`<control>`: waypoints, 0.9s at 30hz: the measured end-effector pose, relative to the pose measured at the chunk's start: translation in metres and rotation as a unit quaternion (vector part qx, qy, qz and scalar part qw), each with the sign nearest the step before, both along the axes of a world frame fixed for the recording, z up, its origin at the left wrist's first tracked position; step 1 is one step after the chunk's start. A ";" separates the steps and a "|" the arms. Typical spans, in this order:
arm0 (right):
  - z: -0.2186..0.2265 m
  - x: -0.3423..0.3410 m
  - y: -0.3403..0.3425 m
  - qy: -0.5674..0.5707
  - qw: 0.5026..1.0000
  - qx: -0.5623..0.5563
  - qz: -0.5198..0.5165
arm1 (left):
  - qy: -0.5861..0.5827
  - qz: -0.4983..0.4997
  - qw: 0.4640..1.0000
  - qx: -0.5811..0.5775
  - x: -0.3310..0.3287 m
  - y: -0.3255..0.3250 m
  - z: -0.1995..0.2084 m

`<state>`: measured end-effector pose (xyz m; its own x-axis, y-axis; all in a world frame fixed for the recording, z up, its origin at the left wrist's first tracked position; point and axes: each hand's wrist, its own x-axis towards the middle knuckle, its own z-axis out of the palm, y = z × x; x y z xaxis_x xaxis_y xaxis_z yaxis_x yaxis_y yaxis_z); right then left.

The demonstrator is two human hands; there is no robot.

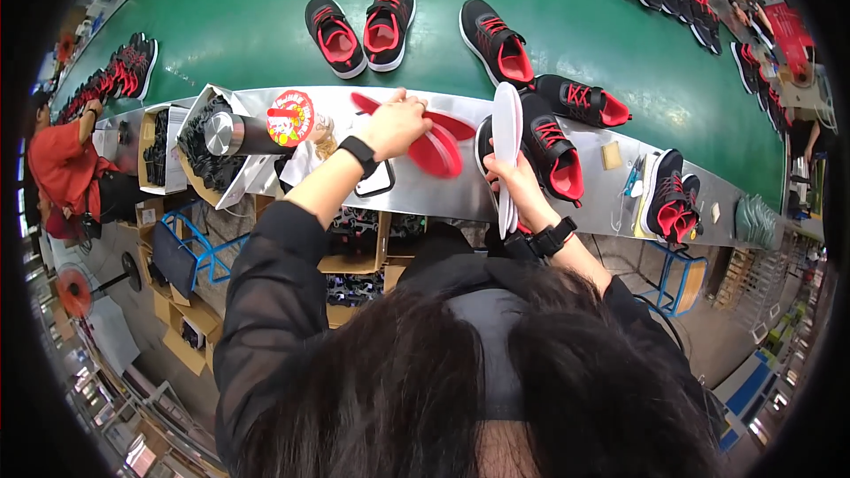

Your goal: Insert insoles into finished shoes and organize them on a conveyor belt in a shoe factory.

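Observation:
My left hand (397,127), a black watch on its wrist, has its fingers closed over several red insoles (436,156) that fan out above the metal ledge. Its fingertips are partly hidden. My right hand (521,188) grips a stack of insoles (506,124), upright and edge-on, with pale undersides showing. Behind and beside this stack, black sneakers with red laces and linings lie together, among them one sneaker (551,146) and another turned sideways (580,100). Farther off on the green table sits a sneaker (498,40), and to its left a pair of sneakers (387,25).
Left on the ledge (416,193) are a phone (379,180), a red-lidded cup (290,118), a dark tumbler (232,134) and a box of black items (205,146). Right are a tan block (612,156) and more sneakers (670,199). A person in red (71,164) works at far left.

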<state>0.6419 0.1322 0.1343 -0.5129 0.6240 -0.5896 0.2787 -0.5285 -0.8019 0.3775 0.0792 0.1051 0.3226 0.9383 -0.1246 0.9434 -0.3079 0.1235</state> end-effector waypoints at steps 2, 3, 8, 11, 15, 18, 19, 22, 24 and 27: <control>0.004 0.009 0.006 0.026 0.999 0.000 -0.018 | -0.044 0.072 0.996 0.000 0.004 0.000 0.054; 0.008 0.012 0.010 0.048 0.998 -0.003 -0.031 | -0.078 0.125 0.989 0.026 0.007 -0.006 0.070; 0.046 -0.003 0.011 0.157 0.986 -0.023 -0.049 | -0.791 0.333 0.498 -0.122 0.035 -0.050 0.080; 0.078 -0.022 0.007 0.200 0.980 0.019 -0.008 | -0.893 0.300 0.326 -0.081 0.060 -0.076 0.062; 0.090 -0.030 0.031 0.189 0.974 0.118 0.039 | -0.928 0.233 0.266 -0.119 0.094 -0.082 0.070; 0.119 -0.047 0.052 0.178 0.962 0.162 0.129 | -0.918 0.230 0.294 -0.136 0.105 -0.082 0.078; 0.127 -0.052 0.058 0.158 0.956 0.170 0.177 | -0.918 0.231 0.293 -0.137 0.107 -0.081 0.082; 0.114 -0.067 0.069 0.184 0.954 0.114 0.206 | -0.917 0.171 0.312 -0.181 0.105 -0.076 0.089; 0.106 -0.067 0.065 0.199 0.952 0.095 0.213 | -0.920 0.205 0.285 -0.175 0.114 -0.073 0.088; 0.100 -0.069 0.047 0.214 0.939 0.070 0.259 | -0.930 0.239 0.221 -0.170 0.121 -0.077 0.081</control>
